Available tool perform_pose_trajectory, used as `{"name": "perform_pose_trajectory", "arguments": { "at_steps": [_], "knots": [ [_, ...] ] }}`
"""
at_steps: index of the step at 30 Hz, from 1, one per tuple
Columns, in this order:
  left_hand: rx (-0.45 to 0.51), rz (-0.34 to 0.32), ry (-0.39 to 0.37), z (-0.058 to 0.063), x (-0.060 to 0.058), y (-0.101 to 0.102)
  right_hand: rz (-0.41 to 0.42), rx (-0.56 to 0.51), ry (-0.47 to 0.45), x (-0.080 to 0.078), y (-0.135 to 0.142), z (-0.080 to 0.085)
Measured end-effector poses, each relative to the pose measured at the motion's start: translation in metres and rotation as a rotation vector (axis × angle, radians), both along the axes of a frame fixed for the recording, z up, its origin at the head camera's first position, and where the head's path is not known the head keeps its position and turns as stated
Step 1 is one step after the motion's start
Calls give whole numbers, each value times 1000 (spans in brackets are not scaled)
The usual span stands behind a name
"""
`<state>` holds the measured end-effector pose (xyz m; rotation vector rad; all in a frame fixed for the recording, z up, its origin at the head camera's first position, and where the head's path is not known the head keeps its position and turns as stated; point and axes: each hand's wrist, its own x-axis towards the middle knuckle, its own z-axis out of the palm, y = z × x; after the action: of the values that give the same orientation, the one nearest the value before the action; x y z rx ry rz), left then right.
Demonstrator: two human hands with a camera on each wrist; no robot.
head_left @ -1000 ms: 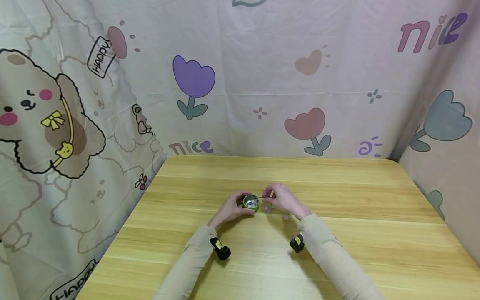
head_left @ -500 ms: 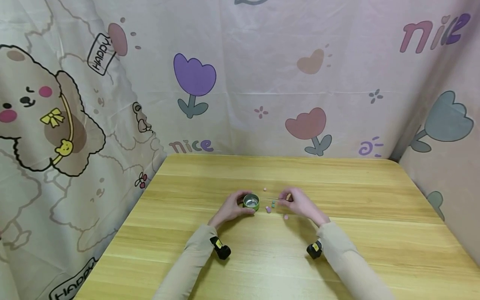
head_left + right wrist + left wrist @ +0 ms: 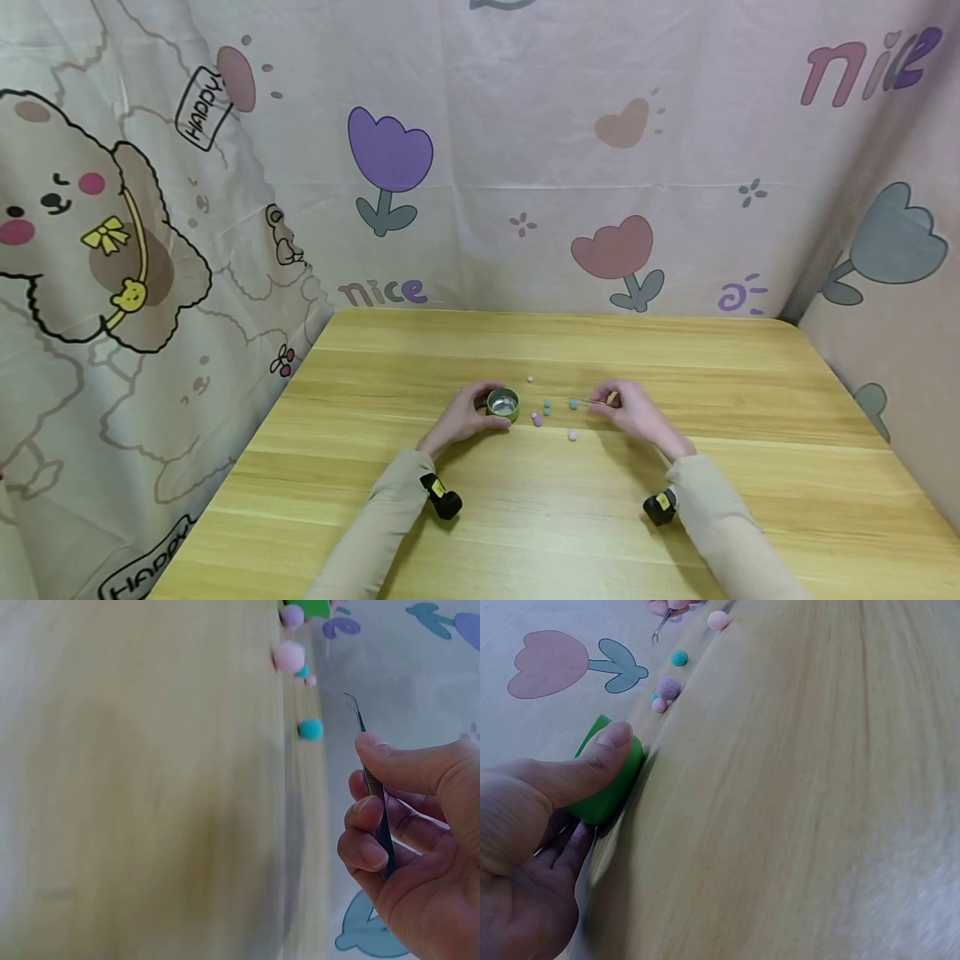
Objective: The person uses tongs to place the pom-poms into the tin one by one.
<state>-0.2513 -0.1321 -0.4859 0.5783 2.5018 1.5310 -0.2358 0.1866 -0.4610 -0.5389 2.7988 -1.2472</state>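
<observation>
My left hand (image 3: 467, 417) grips a small round green tin (image 3: 502, 404) on the table, thumb on the near side and fingers around the back; its silvery inside faces up. In the left wrist view the thumb presses on the green wall (image 3: 609, 787). My right hand (image 3: 630, 408) pinches a pair of fine tweezers (image 3: 379, 802) with bent tips, pointing left. Nothing sits between the tips. Close by the tips in the head view lies a teal pompom (image 3: 573, 404). Between the hands are a pink pompom (image 3: 573, 435), a purple pompom (image 3: 537, 421) and several smaller ones.
The wooden table (image 3: 420, 358) reaches back to a hanging cloth (image 3: 480, 167) printed with flowers and hearts. A tiny pink pompom (image 3: 530, 379) lies farther back than the others. Black wrist cameras (image 3: 442, 497) sit on both sleeves.
My right hand has moved right, drawing the tweezers away from over the tin to beside the teal pompom. Pompoms it covered now show. My left hand stays on the tin.
</observation>
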Motion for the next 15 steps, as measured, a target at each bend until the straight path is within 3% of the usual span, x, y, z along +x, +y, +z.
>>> {"name": "perform_pose_trajectory", "arguments": {
  "at_steps": [15],
  "knots": [
    [0,-4,5,0,0,0,-32,62,24,-4,7,-6]
  ]
}}
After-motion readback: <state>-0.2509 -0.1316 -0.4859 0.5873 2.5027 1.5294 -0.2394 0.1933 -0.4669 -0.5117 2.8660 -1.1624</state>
